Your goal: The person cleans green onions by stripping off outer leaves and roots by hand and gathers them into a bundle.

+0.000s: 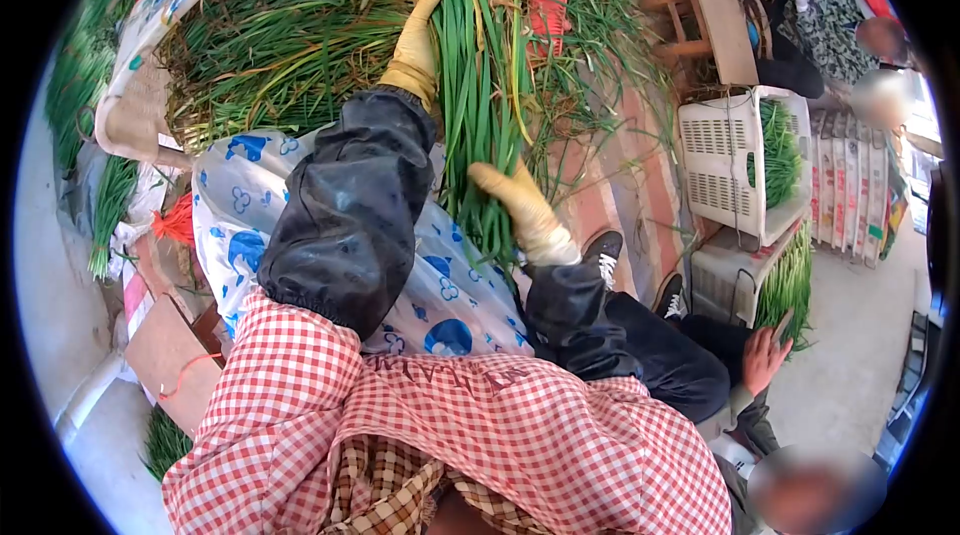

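Holding the greens (472,85) seems the step: the right grip (525,209) pinches them; the left grip (414,45) is beside them, but I can't tell its squeeze. Next needs a steady hold.

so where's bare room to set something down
Bare grey floor right of the white plastic crates; partly bare reddish striped floor between them and the loose green leaves. Crowded: the long green leaf bunch and dense green heap at its left.

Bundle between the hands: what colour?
The bundle is mostly green with some yellow; head view shows it best.
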Demonstrator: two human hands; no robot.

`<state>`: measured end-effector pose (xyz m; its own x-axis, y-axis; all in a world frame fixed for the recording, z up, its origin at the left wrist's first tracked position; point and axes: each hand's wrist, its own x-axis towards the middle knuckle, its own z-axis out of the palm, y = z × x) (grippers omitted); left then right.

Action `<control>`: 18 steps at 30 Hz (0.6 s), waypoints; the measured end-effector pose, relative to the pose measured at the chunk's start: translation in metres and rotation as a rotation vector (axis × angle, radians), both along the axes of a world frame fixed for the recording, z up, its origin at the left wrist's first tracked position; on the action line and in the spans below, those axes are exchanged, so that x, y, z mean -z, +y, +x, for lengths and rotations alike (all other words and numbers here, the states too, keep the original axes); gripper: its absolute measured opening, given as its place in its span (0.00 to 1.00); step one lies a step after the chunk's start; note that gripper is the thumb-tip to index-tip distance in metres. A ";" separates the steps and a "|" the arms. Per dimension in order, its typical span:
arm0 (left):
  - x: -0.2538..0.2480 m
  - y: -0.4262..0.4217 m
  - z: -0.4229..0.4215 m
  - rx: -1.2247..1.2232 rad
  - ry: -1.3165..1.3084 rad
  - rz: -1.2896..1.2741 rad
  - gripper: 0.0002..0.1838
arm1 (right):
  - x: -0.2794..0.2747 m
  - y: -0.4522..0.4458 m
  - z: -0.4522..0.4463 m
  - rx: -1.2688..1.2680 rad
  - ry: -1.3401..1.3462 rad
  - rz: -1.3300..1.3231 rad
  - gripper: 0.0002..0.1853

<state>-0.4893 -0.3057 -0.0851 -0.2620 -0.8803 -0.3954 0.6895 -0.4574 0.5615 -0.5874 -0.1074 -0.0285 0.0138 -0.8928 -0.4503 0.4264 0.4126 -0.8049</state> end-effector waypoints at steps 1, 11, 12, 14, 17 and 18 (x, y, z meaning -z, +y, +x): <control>0.003 -0.001 0.001 0.028 0.026 -0.017 0.38 | 0.008 0.004 0.006 -0.022 -0.006 0.070 0.29; -0.013 0.010 0.001 0.060 0.110 -0.017 0.40 | 0.012 0.032 0.033 -0.008 -0.221 0.208 0.22; -0.018 0.011 0.001 0.064 0.119 0.006 0.41 | 0.007 0.034 0.023 -0.045 -0.124 0.253 0.20; -0.027 0.019 -0.002 0.006 0.139 0.031 0.36 | -0.003 0.036 -0.002 -0.120 0.077 0.349 0.18; -0.032 0.031 -0.013 0.026 0.353 0.037 0.31 | -0.027 0.045 -0.063 -0.089 0.378 0.333 0.14; -0.031 0.033 -0.017 0.077 0.461 0.057 0.31 | -0.026 0.048 -0.092 -0.084 0.614 0.217 0.14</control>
